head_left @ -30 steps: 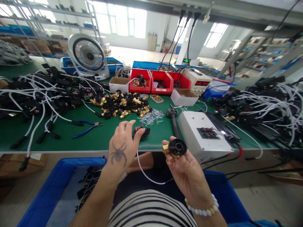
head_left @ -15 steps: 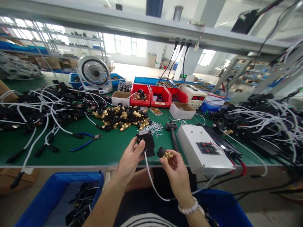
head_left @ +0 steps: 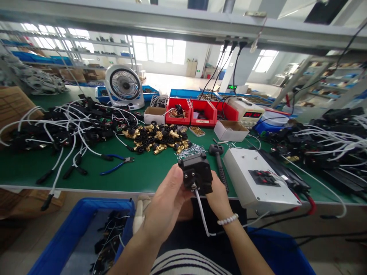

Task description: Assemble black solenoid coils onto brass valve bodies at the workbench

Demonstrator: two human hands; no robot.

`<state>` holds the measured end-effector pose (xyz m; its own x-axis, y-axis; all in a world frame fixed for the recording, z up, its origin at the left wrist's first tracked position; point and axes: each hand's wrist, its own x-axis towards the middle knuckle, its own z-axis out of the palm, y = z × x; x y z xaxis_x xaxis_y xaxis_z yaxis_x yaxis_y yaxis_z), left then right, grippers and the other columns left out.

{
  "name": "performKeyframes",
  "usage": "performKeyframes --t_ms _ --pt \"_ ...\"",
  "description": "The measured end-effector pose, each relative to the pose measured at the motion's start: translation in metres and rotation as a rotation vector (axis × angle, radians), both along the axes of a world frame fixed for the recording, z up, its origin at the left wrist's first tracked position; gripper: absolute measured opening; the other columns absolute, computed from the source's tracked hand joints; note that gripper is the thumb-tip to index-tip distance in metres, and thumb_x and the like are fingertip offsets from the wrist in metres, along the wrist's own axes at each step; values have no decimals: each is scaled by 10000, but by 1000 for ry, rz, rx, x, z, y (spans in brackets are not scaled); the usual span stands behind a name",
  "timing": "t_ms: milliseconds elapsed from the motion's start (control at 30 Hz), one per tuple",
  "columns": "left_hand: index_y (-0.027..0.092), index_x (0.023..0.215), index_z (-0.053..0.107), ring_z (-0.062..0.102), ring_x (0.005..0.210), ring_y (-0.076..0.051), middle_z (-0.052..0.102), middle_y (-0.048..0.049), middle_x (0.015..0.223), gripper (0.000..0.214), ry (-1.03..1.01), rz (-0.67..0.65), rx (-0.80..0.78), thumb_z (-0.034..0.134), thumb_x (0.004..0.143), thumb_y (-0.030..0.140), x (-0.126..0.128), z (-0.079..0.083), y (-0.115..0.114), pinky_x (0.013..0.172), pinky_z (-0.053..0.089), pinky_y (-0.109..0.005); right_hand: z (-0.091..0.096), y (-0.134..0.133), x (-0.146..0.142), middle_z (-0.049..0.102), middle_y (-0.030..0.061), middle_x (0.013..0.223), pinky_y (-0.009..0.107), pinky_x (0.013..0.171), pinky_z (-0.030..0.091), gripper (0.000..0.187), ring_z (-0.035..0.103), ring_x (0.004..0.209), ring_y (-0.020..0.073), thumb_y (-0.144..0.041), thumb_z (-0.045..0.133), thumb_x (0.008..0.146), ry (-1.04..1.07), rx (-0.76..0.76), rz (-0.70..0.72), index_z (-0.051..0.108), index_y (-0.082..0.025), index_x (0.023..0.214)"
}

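Step in hand: both hands held a small black box (head_left: 196, 173) up in front of the chest, above the near edge of the green counter (head_left: 137, 173).
Doing it well: a firm hold from both sides would keep the box from twisting, and the white cable (head_left: 203, 217) is best left hanging free, not trapped under a palm.
Left hand: the left hand (head_left: 166, 204) clasped the box from the left, thumb pressed against its side; the other fingers were curled behind it, out of sight.
Right hand: the right hand (head_left: 219, 196) closed on the box from the right and behind; whether its fingers also pinched something small I could not tell.
The box: black plastic, blocky, with small round marks on the face turned to the camera and the white cable leaving its lower side, looping down toward the lap.
Where it was: lifted clear of the counter, between the two hands, just in front of a black mallet (head_left: 218, 160) and near the white metal case (head_left: 258, 181).
Around it: a heap of brass and black fittings (head_left: 156, 139) lay farther back, blue-handled pliers (head_left: 116, 164) to the left, red bins (head_left: 193, 112) behind, and a blue crate (head_left: 86, 225) below the counter edge.
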<state>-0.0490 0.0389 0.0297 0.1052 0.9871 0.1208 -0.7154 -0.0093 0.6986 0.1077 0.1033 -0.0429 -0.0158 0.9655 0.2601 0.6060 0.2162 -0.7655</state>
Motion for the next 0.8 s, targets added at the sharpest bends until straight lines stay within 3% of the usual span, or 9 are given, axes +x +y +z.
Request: performKeyframes --t_ms 100,267,400,500,633,800 --pt "223 1084 697 629 1040 -152 668 -38 1147 257 -7 19 16 563 954 400 0 7 -7 834 549 -175 -5 1 1 645 135 925 375 717 477 366 613 805 282 -447 455 818 20 18 -7 577 -143 984" --pt "236 1116 693 632 1065 -154 678 -24 1162 259 -56 -8 5 513 981 364 -1 12 -10 885 555 -212 -16 4 3 666 122 910 376 735 498 349 615 861 287 -434 515 823 114 50 4 603 -157 1017" --pt "210 1164 684 660 1039 -195 698 -68 1118 336 -149 -75 -34 483 985 411 -2 15 -10 795 576 -203 -27 8 5 658 106 879 421 805 507 345 617 873 289 -432 571 822 170 66 9 620 -167 1038" --pt "184 1170 680 648 1086 -215 692 -94 1136 371 -167 -120 -63 417 1009 391 -2 21 -13 824 574 -215 -36 10 6 666 111 927 432 828 511 350 623 848 274 -416 598 845 175 72 13 629 -169 1092" --pt "161 1206 652 685 1003 -204 692 -117 1131 467 -178 -163 -74 301 1029 412 -2 28 -16 834 589 -254 -47 11 7 669 140 964 439 831 519 356 631 849 280 -367 596 865 171 103 -2 622 -140 1139" --pt "165 1333 549 688 1002 -210 669 -124 1190 441 -162 -172 -83 366 1018 413 -3 28 -17 860 597 -275 -48 10 7 665 144 1009 443 857 524 335 632 884 287 -302 588 855 150 129 -9 625 -150 1151"
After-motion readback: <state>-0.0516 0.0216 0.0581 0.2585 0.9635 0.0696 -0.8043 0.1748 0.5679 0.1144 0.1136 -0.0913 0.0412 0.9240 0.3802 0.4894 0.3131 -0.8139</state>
